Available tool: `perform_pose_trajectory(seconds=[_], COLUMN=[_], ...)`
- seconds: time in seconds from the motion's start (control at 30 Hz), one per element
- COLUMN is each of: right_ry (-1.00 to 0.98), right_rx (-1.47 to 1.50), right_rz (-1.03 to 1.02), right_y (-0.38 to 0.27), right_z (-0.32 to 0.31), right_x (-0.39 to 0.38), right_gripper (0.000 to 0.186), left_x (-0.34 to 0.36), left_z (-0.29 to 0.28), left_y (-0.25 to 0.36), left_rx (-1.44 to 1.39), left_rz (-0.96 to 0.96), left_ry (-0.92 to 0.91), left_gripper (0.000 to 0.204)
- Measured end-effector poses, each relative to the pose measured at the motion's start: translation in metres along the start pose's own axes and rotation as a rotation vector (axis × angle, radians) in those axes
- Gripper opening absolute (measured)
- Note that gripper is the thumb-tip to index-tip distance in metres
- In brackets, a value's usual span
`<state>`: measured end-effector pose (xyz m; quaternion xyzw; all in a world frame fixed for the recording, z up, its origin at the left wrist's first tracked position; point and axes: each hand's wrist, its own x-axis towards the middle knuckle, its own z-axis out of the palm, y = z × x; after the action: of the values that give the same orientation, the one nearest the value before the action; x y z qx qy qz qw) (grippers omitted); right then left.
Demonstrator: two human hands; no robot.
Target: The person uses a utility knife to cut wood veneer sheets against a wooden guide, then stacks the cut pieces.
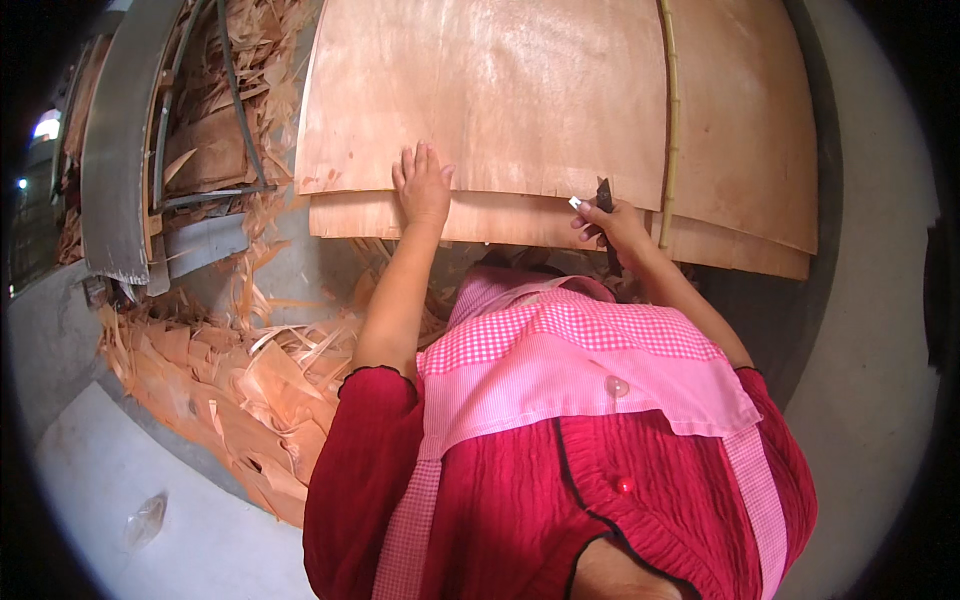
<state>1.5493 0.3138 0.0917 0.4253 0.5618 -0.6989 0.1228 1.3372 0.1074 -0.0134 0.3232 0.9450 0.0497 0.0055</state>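
Note:
My left hand (424, 187) rests with fingers apart on the upper wood veneer sheet (490, 90) near its front edge. Just under that sheet, the edge of a second veneer (490, 222) sticks out toward me. My right hand (608, 222) is closed around a dark, long, flat tool (604, 188), held upright at the front edge, with a small white piece (575, 203) also in its fingers. A bamboo strip (671, 110) runs front to back over the veneer, right of my right hand.
A grey metal frame (236, 100) and a tall grey board (120, 170) stand at left among veneer scraps. More scraps (250, 400) are heaped on the floor to my lower left, beside a pale sheet (90, 470) bearing a small clear plastic item (147, 515). A grey surface (870, 300) lies at right.

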Motion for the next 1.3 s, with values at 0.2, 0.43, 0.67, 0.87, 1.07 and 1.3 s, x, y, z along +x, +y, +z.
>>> perform_pose_trajectory(seconds=[0.2,0.43,0.67,0.87,1.07,1.3], right_ry=[0.042,0.146,0.234,0.288,0.344,0.322], right_rx=[0.011,0.084,0.220,0.202,0.193,0.233], right_rz=[0.031,0.023,0.027,0.060,0.060,0.082], right_y=[0.000,-0.003,0.007,0.004,-0.002,0.005], right_z=[0.021,0.074,0.118,0.147,0.148,0.154], right_x=[0.005,0.010,0.011,0.007,0.007,0.006], right_gripper=[0.024,0.024,0.017,0.015,0.015,0.015], left_x=[-0.001,0.018,0.020,0.028,0.019,0.027], left_z=[0.001,0.000,-0.037,-0.019,-0.011,-0.023], left_y=[-0.021,-0.060,-0.108,-0.086,-0.075,-0.075], left_rx=[0.012,-0.478,-0.581,-0.492,-0.337,-0.146], left_rz=[0.190,0.284,0.363,0.557,0.659,0.723], left_ry=[-0.034,-0.156,0.061,0.006,-0.099,-0.208], left_gripper=[0.054,0.039,0.027,0.047,0.061,0.067])
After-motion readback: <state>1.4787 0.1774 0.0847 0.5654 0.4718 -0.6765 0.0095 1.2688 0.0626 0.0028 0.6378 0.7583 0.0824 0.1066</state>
